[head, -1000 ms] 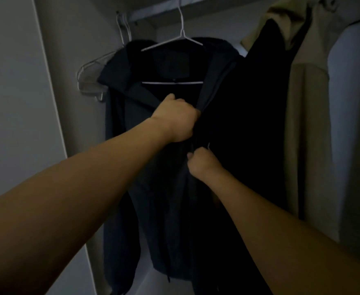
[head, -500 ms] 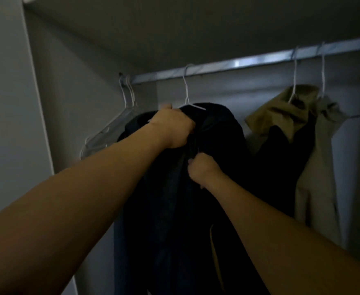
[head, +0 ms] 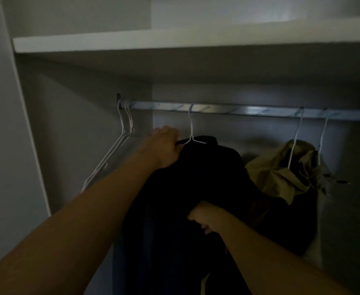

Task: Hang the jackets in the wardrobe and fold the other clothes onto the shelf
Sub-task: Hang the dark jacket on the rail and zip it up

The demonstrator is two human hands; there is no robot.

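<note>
A dark jacket (head: 196, 188) hangs on a white wire hanger (head: 191, 133) hooked over the metal rail (head: 249, 110) inside the wardrobe. My left hand (head: 166, 149) grips the jacket at its left shoulder, just beside the hanger's neck. Lower down, my right hand (head: 206, 218) is closed on the jacket's front edge. The jacket's lower part runs out of view below.
Two bare white hangers (head: 115, 154) hang at the rail's left end. A khaki coat (head: 281, 177) and another dark garment (head: 285, 226) hang at the right. A white shelf (head: 174, 42) runs above the rail. The wardrobe's side wall (head: 72, 135) stands at the left.
The view has tilted up, bringing the rail and shelf into sight. My left hand has risen from the jacket's front to its shoulder by the hanger. The right hand still holds the front edge.
</note>
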